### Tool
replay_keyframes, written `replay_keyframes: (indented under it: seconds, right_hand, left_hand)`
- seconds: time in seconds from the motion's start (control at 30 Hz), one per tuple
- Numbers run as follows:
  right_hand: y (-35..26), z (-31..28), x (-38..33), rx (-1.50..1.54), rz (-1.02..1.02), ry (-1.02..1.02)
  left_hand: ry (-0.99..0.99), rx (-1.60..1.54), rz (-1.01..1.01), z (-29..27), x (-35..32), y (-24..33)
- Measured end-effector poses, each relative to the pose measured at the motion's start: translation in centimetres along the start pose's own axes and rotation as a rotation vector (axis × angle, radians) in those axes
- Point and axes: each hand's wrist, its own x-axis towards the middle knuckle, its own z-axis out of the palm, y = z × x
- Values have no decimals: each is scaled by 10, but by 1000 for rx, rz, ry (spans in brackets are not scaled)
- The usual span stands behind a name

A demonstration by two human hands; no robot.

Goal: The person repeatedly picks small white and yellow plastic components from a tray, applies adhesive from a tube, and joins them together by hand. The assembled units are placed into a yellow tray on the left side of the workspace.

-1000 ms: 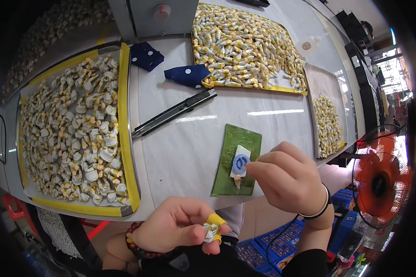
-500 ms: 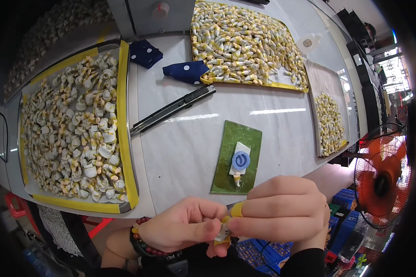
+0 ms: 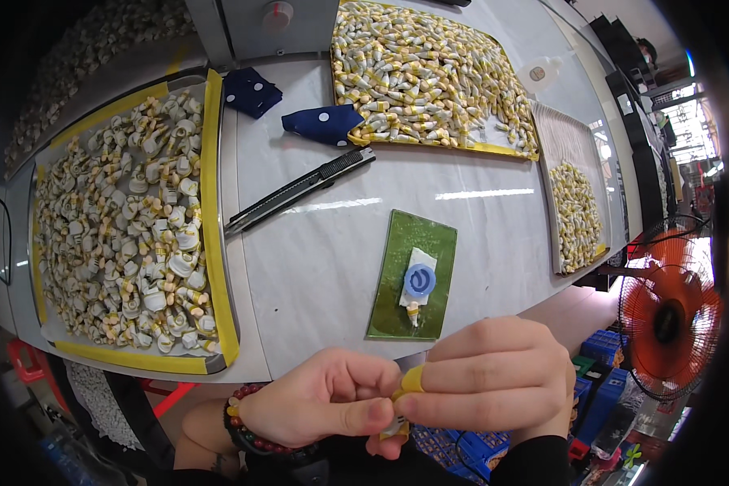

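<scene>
Near the table's front edge, my left hand [image 3: 320, 402] pinches a small white piece with dark stripes [image 3: 394, 424], mostly hidden by the fingers. My right hand [image 3: 494, 374] meets it there, thumb and fingertips closed on the same piece. Yellow wrapping [image 3: 413, 378] covers a fingertip of my right hand. Just beyond the hands lies a green rectangular board [image 3: 434, 316]. On it rests a white pad [image 3: 432, 260] with a round blue mould [image 3: 419, 279] on top. A small white-and-yellow piece [image 3: 414, 313] lies at the pad's near end.
A yellow-edged tray [image 3: 228, 324] of small white figures stands left. Behind are another tray [image 3: 494, 149] of white-and-yellow pieces and a partly filled tray [image 3: 555, 146]. A utility knife [image 3: 300, 190] and dark blue dotted cloths [image 3: 324, 124] lie between. An orange fan [image 3: 668, 320] stands right.
The view has shifted slightly. My right fingers have moved a little over the held piece, covering more of it; both hands stay together at the table's front edge.
</scene>
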Motion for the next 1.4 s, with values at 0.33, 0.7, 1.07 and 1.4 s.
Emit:
replay_keyframes:
  seconds: [0.33,0.7,1.07,1.4]
  right_hand:
    - [0,-3,0,54,-20,-38]
    - [-2,3,-1,48,69,59]
    - [1,13,-7,70,170,171]
    - [13,7,-9,79,37,136]
  left_hand:
    - [-36,23,-29,-9,2,-8]
    - [-89,23,-41,-11,7,-9]
    - [-126,-115,-118,-12,7,-14]
    - [215,283,374,7,3,-15]
